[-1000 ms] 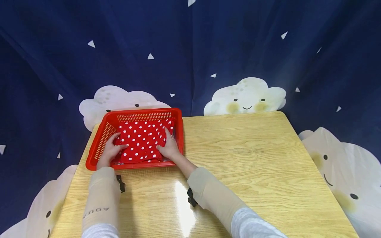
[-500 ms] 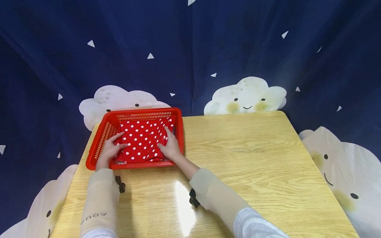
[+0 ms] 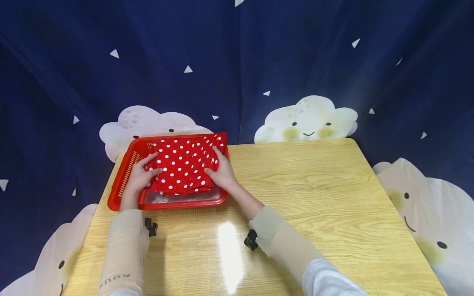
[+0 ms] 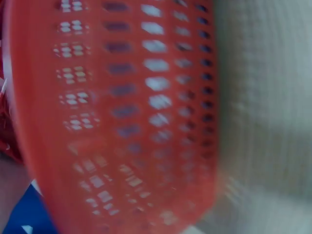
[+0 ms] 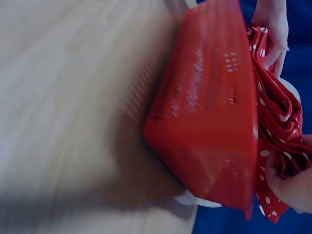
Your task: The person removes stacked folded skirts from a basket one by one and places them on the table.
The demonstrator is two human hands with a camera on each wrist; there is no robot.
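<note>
Room to pass lies over the tabletop [image 3: 314, 197], right of the red basket [image 3: 189, 204]. The basket's walls bar low sideways reach; the dotted cloth [image 3: 181, 164], held between left hand [image 3: 142, 173] and right hand [image 3: 224, 172], blocks much of its opening, leaving a strip by the near rim.

The basket [image 3: 200, 203] sits on the far left of the table [image 3: 303, 197], before the curtain [image 3: 237, 61]; the cloth [image 3: 181, 164] is above the basket, between left hand [image 3: 140, 176] and right hand [image 3: 223, 172].
</note>
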